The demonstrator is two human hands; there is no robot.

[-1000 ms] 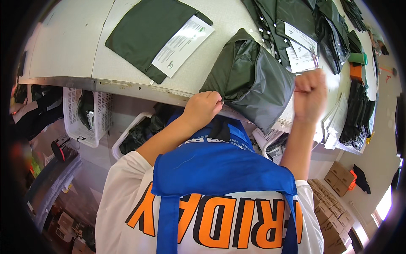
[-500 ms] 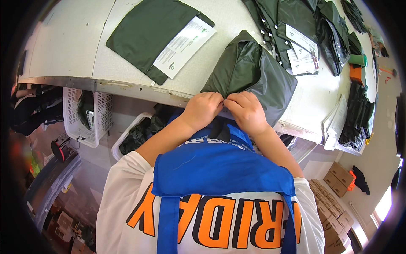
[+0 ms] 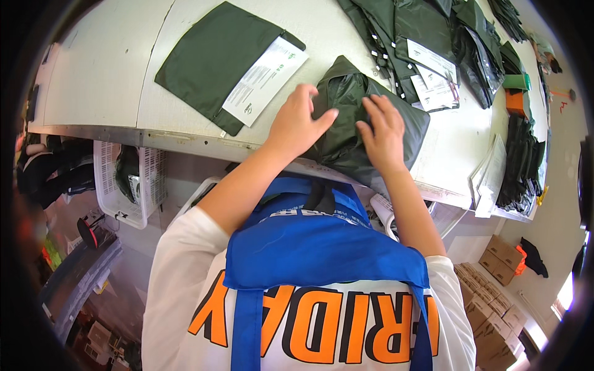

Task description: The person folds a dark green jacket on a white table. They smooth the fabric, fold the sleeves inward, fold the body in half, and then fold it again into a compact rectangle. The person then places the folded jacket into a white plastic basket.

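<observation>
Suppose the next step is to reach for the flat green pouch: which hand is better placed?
Probably the left hand: it is nearer to the flat green pouch, with the white sheet between them. The right hand is farther away, over the puffed dark pouch.

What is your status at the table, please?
Left hand, right hand open at the dark green bag. Bag bulging, at table edge. Flat green pouch apart, to its left; nothing seen between hands and bag.

The long, white-topped bench (image 3: 105,83) carries a flat, dark-green fabric pouch (image 3: 213,59) at left and a bulky, shiny dark-green bag (image 3: 342,146) at its front edge. Piled dark-green pouches (image 3: 428,31) lie beyond the bag.
</observation>
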